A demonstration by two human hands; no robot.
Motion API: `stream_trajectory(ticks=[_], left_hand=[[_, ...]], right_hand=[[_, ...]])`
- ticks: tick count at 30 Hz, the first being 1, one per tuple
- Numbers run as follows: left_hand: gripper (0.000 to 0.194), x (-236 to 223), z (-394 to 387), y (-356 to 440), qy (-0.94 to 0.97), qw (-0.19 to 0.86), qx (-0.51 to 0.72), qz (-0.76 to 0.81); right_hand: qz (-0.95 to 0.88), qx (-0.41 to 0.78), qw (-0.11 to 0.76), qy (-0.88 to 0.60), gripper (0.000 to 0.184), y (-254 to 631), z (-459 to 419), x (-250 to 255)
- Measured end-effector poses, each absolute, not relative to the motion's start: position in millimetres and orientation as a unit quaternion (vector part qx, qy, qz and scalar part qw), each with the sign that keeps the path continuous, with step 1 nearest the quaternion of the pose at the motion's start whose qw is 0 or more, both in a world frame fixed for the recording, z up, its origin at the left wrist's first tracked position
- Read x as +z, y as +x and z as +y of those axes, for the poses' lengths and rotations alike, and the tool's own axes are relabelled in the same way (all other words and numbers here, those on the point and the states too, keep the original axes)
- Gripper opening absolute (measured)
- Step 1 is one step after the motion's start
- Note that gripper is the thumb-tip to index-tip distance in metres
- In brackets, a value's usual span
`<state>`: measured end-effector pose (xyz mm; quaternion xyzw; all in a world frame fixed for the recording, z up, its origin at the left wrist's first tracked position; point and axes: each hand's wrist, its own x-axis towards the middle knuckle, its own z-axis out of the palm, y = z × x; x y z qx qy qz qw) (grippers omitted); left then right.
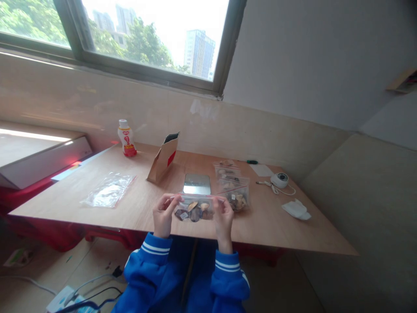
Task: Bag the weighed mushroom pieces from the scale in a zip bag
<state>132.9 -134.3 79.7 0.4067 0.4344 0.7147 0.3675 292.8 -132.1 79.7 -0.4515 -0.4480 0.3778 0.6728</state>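
Observation:
My left hand and my right hand pinch the top edge of a clear zip-top bag, one at each end, and hold it up just over the wooden tabletop. The bag has a red-striped seal and holds dried mushroom slices and a small white label. Directly behind it lies a flat silver digital scale. Near my right hand, similar filled bags overlap in a row.
A flattened clear plastic bag lies at the left. A kraft paper pouch and a bottle stand at the back. To the right are a corded white device, crumpled tissue, white paper and a green pen.

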Motion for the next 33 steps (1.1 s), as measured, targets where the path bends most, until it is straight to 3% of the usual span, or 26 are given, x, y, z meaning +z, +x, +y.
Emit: stream_trajectory(ticks=[6,11,22,33], left_hand=[[0.025,75.7,-132.6,135.2,0.401,0.427,0.682,0.439],[0.035,73.9,-131.7,132.0,0.396,0.46,0.668,0.431],[0.025,79.1,-133.6,126.5,0.378,0.415,0.72,0.407],[0.02,80.1,-134.7,117.0,0.418,0.402,0.69,0.433]], right_hand=[[-0.44,0.454,0.657,-0.41,0.023,291.0,-133.1,78.4],[-0.467,0.491,0.615,-0.403,0.034,286.3,-132.6,78.0],[-0.479,0.5,0.591,-0.413,0.025,282.5,-134.8,80.6],[-0.487,0.477,0.599,-0.42,0.024,289.8,-136.6,84.2]])
